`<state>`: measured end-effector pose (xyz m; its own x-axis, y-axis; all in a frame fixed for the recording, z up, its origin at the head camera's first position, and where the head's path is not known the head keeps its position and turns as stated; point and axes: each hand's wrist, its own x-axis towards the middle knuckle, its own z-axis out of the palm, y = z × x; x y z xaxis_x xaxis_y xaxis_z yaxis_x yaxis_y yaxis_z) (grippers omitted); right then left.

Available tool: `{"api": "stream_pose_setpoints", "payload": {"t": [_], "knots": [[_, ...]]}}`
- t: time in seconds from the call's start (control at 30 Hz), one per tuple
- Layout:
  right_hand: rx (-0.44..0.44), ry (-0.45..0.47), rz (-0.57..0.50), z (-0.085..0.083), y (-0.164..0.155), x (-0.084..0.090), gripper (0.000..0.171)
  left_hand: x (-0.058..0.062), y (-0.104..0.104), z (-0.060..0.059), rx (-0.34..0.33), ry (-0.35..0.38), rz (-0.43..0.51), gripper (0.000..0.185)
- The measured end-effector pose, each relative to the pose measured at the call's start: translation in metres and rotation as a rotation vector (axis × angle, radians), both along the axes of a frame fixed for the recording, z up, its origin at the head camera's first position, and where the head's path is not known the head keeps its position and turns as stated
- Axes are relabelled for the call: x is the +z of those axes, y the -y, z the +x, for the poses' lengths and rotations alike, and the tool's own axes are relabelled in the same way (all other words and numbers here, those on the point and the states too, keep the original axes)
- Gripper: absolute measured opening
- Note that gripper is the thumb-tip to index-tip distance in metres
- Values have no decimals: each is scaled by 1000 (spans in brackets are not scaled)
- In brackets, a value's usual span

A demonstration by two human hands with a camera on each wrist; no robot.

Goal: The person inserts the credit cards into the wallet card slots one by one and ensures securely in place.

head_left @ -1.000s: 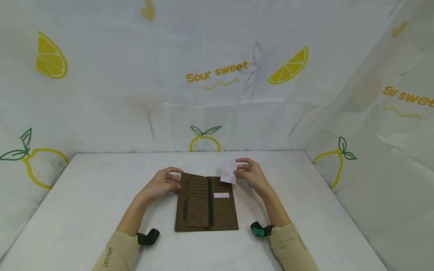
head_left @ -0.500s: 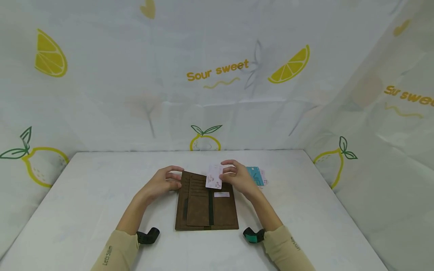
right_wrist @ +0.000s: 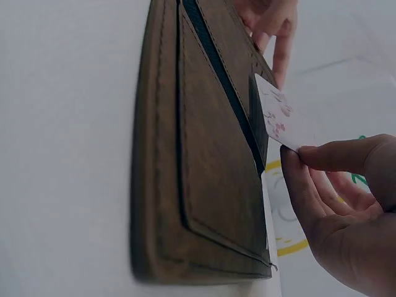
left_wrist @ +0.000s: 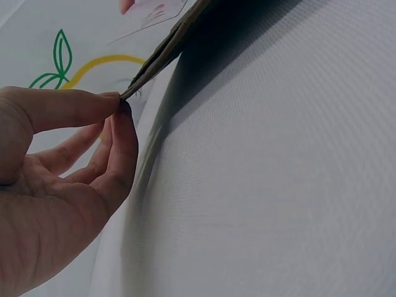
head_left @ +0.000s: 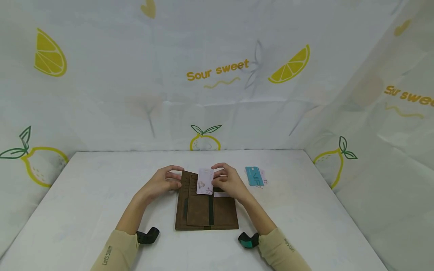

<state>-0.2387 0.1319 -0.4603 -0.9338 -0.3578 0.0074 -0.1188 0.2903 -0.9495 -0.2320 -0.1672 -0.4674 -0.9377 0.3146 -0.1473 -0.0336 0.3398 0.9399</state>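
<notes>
A brown wallet (head_left: 197, 210) lies spread open on the white table, with card slots on both halves. My left hand (head_left: 164, 182) pinches its upper left edge; the left wrist view shows thumb and fingertip meeting on the wallet's corner (left_wrist: 162, 54), lifted off the table. Between thumb and fingers my right hand (head_left: 228, 182) holds a pale card (head_left: 205, 181) with a pink flower print by its right edge. The card overlaps the upper slots of the left half, and in the right wrist view the flowered card (right_wrist: 276, 114) hovers close over the wallet.
A teal VIP card (head_left: 254, 176) lies on the table to the right, partly covering a pinkish card (head_left: 265, 178). A white card (head_left: 220, 194) shows in a right-half slot. Behind the table hangs a lemon-print cloth (head_left: 118, 75).
My right hand has carried the flowered card leftward and slightly down, from the wallet's right half to its left half. The teal card came into sight. My left hand stays in place.
</notes>
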Motion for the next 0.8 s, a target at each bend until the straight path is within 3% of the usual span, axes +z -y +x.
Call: {"api": "stream_pose_setpoints", "payload": {"t": [0.23,0.8], "knots": [[-1,-101,61,7,8,3,44,0,0,0,3,5,-4,56],[32,-162,118,13,20,0,46,-1,-2,-2,13,9,-1,58]]}}
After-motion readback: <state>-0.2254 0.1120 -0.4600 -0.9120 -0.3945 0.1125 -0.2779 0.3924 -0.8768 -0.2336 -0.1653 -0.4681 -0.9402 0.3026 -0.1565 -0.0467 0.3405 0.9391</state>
